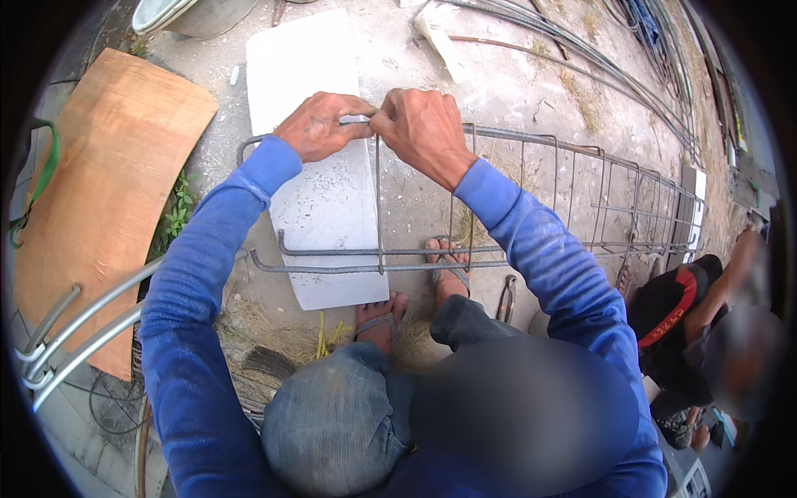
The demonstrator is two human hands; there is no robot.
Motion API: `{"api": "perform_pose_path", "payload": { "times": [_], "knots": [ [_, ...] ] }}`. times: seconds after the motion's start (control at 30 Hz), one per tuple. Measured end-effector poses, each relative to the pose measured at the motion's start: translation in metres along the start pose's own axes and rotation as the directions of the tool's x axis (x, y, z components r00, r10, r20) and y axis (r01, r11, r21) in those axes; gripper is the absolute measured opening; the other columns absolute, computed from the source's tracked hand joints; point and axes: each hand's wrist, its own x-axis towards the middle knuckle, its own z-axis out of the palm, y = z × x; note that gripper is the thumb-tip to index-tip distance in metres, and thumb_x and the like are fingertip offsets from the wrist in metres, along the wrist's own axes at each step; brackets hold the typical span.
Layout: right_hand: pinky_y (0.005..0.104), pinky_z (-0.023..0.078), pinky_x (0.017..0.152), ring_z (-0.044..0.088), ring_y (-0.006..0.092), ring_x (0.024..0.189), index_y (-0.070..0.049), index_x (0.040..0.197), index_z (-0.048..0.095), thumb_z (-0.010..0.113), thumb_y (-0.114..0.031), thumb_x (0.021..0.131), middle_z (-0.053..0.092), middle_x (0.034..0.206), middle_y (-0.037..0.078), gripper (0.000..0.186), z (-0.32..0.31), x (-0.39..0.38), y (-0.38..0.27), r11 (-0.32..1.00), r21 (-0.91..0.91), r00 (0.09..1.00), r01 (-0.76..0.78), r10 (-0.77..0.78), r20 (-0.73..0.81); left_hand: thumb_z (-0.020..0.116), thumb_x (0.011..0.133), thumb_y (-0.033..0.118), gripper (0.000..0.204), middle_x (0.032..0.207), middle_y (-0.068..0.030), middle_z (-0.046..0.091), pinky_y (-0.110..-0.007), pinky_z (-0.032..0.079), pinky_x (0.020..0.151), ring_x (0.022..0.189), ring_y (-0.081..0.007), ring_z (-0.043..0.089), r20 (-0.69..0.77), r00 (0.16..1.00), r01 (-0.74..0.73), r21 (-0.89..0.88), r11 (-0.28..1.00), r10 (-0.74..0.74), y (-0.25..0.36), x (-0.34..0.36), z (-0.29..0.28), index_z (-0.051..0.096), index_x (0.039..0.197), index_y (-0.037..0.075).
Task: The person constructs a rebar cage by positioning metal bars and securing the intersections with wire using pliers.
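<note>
A long rebar cage (515, 133) of steel bars and thin square stirrups runs from in front of me to the right. Near the cage's left end, my left hand (320, 126) pinches with thumb and forefinger at the far bar; what lies between the fingertips is too small to make out. Right beside it, my right hand (423, 133) is closed over the top of a stirrup (378, 199) where it meets that bar. The two hands touch. Under the cage's left end lies a white board (324, 216) speckled with dirt.
A curved plywood sheet (108, 183) and bent metal tubes (91, 340) are at left. Pliers (506, 299) lie near my right foot. Long loose rebars (564, 50) stretch across the far right. Another person (722, 307) is close at the right edge.
</note>
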Motion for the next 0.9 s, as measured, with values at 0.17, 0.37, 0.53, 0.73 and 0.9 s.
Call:
{"api": "perform_pose_path", "payload": {
  "times": [0.17,0.37,0.53,0.73,0.9],
  "knots": [
    [0.0407,0.051,0.066,0.068,0.0282,0.066,-0.002,0.085,0.076,0.068,-0.028,0.092,0.069,0.068,0.014,0.029,-0.063,-0.058,0.024,0.96,0.14,0.95,0.244,-0.208,-0.233,0.071,0.091,0.021,0.034,0.121,-0.0158,0.072,-0.043,0.056,0.095,0.108,-0.0305,0.07,-0.04,0.995,0.089,-0.088,0.992,-0.093,-0.008,0.004,0.021,0.073,0.122,0.007],
    [0.0309,0.055,0.061,0.07,0.018,0.064,0.002,0.089,0.076,0.072,-0.044,0.093,0.074,0.075,0.012,0.046,-0.07,-0.294,0.115,0.402,0.175,0.386,-0.899,0.537,0.75,0.072,0.09,0.018,0.035,0.116,-0.0167,0.074,-0.037,0.057,0.084,0.095,-0.0251,0.071,-0.06,0.995,0.074,-0.045,0.996,-0.077,0.009,-0.002,0.017,0.073,0.122,0.004],
    [0.0451,0.054,0.077,0.071,0.0355,0.091,-0.001,0.119,0.056,0.08,-0.047,0.08,0.071,0.102,0.023,0.065,0.047,-0.438,0.15,0.582,-0.333,0.545,-0.742,0.813,0.205,0.075,0.087,0.023,0.034,0.116,-0.0166,0.074,-0.036,0.056,0.081,0.087,-0.0253,0.071,-0.04,0.998,0.054,-0.099,0.994,-0.058,-0.004,-0.016,0.007,0.076,0.119,0.01],
    [0.0508,0.053,0.082,0.069,0.0429,0.097,-0.003,0.115,0.051,0.084,-0.041,0.075,0.068,0.111,0.024,0.064,0.073,-0.456,0.156,0.584,-0.135,0.541,-0.801,0.801,0.256,0.077,0.087,0.029,0.039,0.113,-0.018,0.074,-0.043,0.053,0.097,0.105,-0.0316,0.07,0.04,0.99,0.136,-0.122,0.983,-0.132,-0.011,-0.026,-0.011,0.074,0.122,0.014],
    [0.0445,0.053,0.079,0.069,0.0333,0.092,-0.003,0.12,0.054,0.075,-0.032,0.085,0.068,0.109,0.019,0.05,0.011,-0.439,0.114,0.375,-0.024,0.321,-0.927,0.821,0.472,0.077,0.085,0.025,0.039,0.116,-0.0187,0.073,-0.04,0.054,0.094,0.104,-0.0309,0.071,0.003,0.996,0.084,-0.07,0.994,-0.084,-0.021,-0.046,-0.015,0.074,0.121,0.01]
  ]
}}
